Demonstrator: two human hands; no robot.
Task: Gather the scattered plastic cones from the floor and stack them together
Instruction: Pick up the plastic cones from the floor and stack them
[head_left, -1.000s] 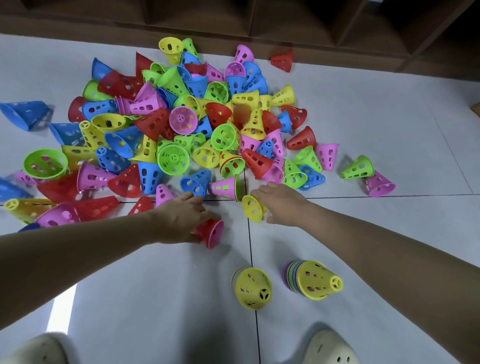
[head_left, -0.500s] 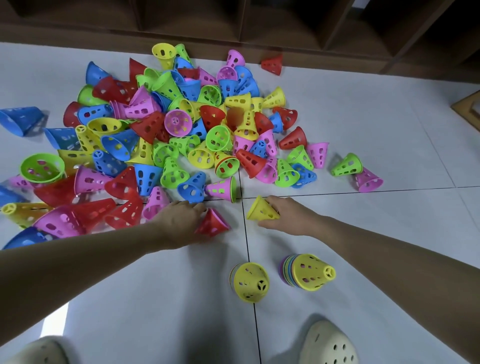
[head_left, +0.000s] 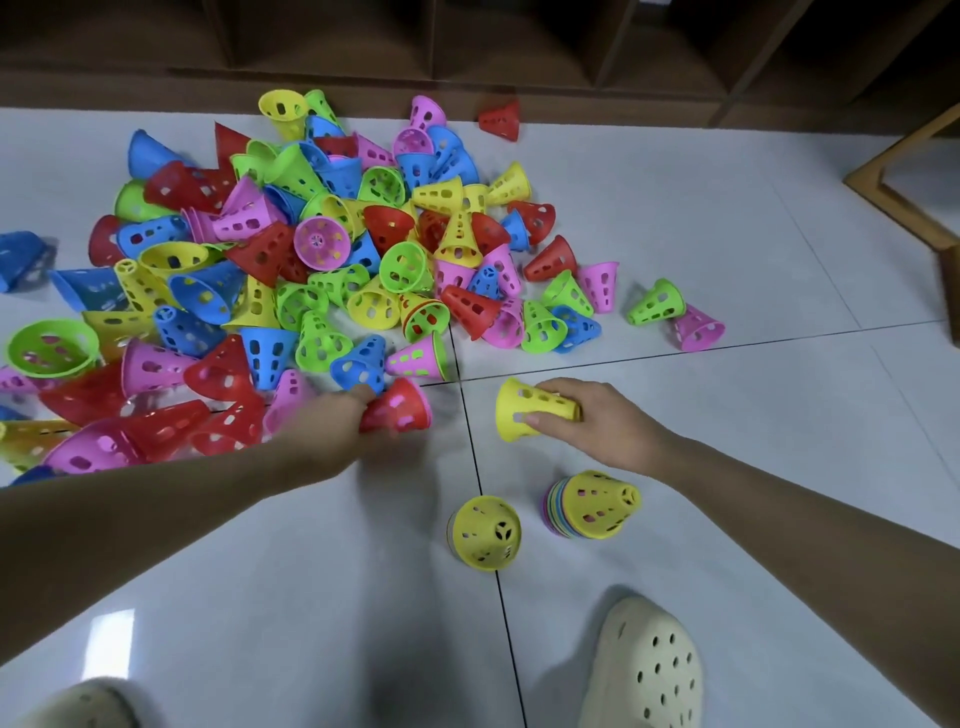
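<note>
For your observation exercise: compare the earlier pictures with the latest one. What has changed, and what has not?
The right hand has taken a yellow cone off the floor; the left hand has taken a red cone. Both cones have come out of the pile, toward the person. The two stacks and the pile stayed put.

A pale grey tiled floor (head_left: 727, 218) with dark grout lines. Dark wooden shelving (head_left: 467, 47) runs along the far edge. A light wooden frame (head_left: 904, 192) stands at right. Two cream perforated clogs, right clog (head_left: 644, 670) and left clog (head_left: 78, 706), sit nearest the viewer.
</note>
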